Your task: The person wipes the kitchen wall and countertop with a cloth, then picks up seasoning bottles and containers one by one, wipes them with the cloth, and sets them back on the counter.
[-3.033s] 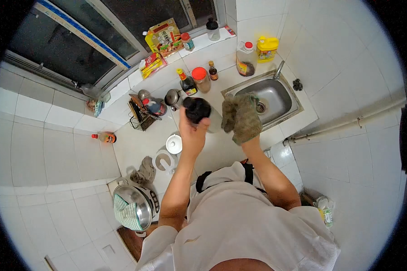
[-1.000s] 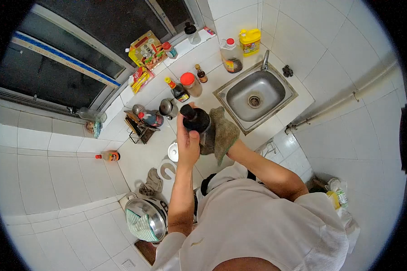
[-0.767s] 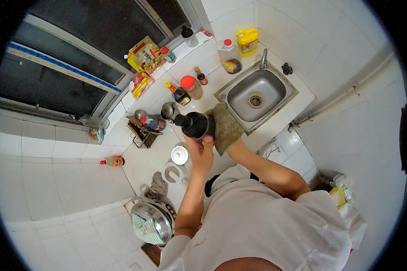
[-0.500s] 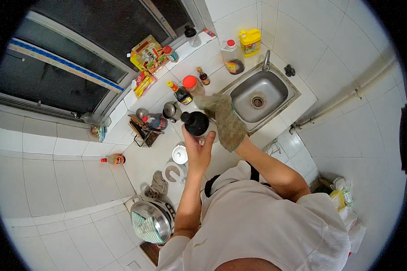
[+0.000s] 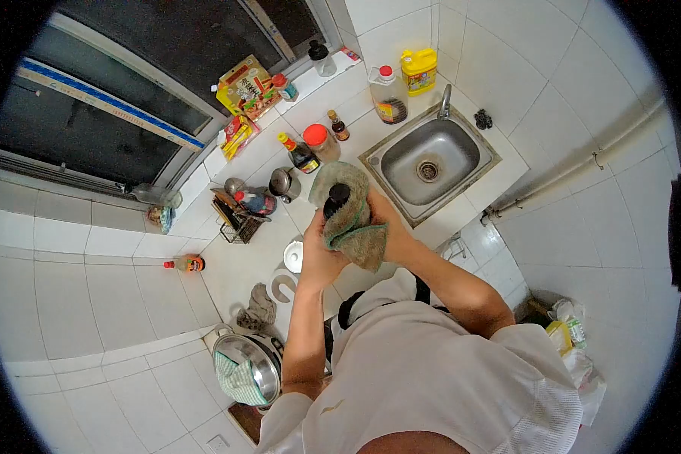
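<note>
A bottle with a black top (image 5: 337,198) is held upright in front of my body, above the counter. My left hand (image 5: 321,253) grips it from the left and below. A worn grey-green cloth (image 5: 359,238) wraps round the bottle's top and side and hides most of it. Pressing the cloth to the bottle from the right is my right hand (image 5: 388,223), its fingers partly covered by the cloth. Behind the hands stand a red-lidded jar (image 5: 321,142) and a dark sauce bottle with a yellow-red cap (image 5: 301,155).
A steel sink (image 5: 430,163) with a faucet (image 5: 445,102) is at the right. At the left are a knife rack (image 5: 238,225), a white lidded pot (image 5: 293,256), a grey rag (image 5: 257,309) and a steel cooker (image 5: 246,363). A yellow jug (image 5: 418,70) stands behind the sink.
The cloth has moved from the bottle's right side up and around its black top. My right hand has come in closer to my left hand, which still holds the bottle.
</note>
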The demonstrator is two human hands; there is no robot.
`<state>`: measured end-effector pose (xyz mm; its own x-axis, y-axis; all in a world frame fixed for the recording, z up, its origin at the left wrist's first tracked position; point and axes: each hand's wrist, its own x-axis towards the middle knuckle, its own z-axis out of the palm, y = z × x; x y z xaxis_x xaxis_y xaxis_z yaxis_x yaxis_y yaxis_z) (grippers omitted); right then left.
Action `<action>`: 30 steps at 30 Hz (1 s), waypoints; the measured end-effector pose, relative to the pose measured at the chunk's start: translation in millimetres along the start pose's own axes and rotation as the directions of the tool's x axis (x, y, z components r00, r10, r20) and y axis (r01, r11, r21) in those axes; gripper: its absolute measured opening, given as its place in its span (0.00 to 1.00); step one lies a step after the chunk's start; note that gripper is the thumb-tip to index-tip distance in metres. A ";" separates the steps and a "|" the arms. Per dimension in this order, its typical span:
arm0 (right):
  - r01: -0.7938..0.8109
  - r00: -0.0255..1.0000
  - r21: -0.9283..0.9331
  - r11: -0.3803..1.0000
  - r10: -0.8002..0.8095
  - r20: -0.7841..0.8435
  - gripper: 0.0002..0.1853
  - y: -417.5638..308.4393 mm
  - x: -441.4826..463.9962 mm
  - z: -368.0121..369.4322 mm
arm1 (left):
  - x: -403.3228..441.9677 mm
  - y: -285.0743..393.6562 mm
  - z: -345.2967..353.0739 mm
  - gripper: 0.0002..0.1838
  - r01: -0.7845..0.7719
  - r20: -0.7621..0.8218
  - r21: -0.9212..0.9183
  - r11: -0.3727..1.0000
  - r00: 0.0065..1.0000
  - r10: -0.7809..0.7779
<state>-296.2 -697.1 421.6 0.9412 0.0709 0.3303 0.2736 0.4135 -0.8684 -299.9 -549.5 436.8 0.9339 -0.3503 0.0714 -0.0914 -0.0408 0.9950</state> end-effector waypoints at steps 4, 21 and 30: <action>-0.145 0.984 0.041 0.989 0.140 0.113 0.42 -9.0 -2.1 -6.3 | -8.7 -6.4 -23.2 0.42 0.294 0.174 -0.037 0.955 0.943 -0.283; -0.088 0.996 0.101 0.991 0.088 0.003 0.31 -12.8 -3.2 -41.8 | -13.7 8.4 14.1 0.52 0.002 0.113 -0.117 0.993 0.993 0.012; -0.148 0.986 0.209 0.967 0.160 -0.040 0.29 -37.0 -4.9 -28.2 | -16.7 4.3 17.2 0.48 0.220 0.233 -0.429 0.876 0.964 -0.127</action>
<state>-305.4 -738.4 441.6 0.9800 0.0997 0.1722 0.0837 0.5786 -0.8113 -321.8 -559.9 438.7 0.8313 -0.5509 -0.0743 0.2736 0.2891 0.9174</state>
